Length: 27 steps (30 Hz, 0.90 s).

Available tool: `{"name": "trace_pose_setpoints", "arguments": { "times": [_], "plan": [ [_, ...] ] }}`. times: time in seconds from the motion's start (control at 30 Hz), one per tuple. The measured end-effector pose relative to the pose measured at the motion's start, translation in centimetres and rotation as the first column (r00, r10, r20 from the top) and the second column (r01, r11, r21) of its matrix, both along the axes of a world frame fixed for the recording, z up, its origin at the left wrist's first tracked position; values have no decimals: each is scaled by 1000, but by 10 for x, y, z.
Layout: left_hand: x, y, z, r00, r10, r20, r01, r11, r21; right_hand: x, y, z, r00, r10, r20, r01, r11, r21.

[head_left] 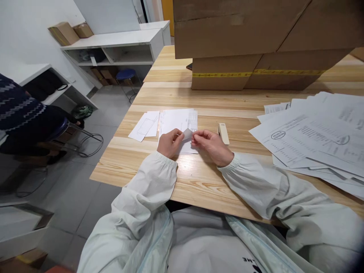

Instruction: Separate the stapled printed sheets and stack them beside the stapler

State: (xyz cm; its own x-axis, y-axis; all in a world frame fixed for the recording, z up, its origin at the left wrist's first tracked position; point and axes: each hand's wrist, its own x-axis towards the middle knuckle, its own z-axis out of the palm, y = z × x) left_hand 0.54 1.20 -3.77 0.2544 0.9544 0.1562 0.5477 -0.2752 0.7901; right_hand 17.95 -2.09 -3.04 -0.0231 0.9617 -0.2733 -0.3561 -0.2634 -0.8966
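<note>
My left hand (170, 142) and my right hand (211, 145) meet over a wooden table (199, 178), both pinching the near corner of a white printed sheet (178, 120). The corner (187, 134) is lifted and bent between my fingertips. The sheet lies flat beyond my hands. A cream stapler (223, 132) rests on the table just right of my right hand, untouched. Two smaller white slips (144, 126) lie left of the sheet.
A broad spread of printed papers (313, 138) covers the table's right side. Stacked cardboard boxes (256, 41) stand at the back. Left of the table a person in a dark patterned sweater (19, 113) sits on a stool. White shelves (119, 45) line the far wall.
</note>
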Motion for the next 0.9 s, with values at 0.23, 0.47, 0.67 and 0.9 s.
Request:
{"name": "trace_pose_setpoints", "arguments": {
  "times": [0.23, 0.47, 0.67, 0.9],
  "plan": [
    [-2, 7, -2, 978, -187, 90, 194, 978, -80, -8, 2, -19, 998, 6, 57, -11, 995, 95],
    [-4, 11, -3, 963, -221, 154, 240, 964, -117, -5, 3, -20, 998, 28, 56, -33, 995, 92],
    [-2, 7, 2, 963, -222, 153, 243, 960, -141, -7, 0, -18, 993, 6, 122, -21, 992, 127],
    [-3, 6, 3, 956, -247, 160, 270, 953, -137, -6, -1, -18, 990, 7, 144, -28, 989, 144]
  ]
}}
